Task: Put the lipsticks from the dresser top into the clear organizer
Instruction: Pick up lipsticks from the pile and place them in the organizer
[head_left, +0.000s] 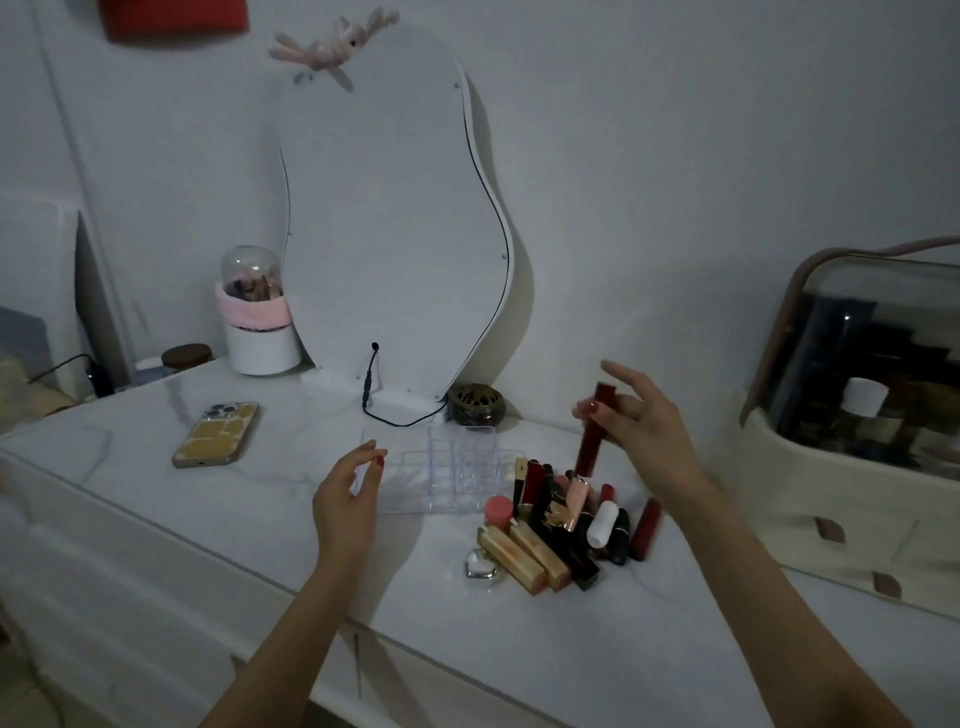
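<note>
Right hand (641, 415), upright lipstick (594, 434)

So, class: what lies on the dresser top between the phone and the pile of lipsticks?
In the head view, the clear organizer lies between the phone and the pile of lipsticks, with the left hand at its near-left edge.

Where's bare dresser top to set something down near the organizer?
Bare dresser top lies between the phone and the organizer, and along the front edge. Right of the organizer is crowded with the lipstick pile.
</note>
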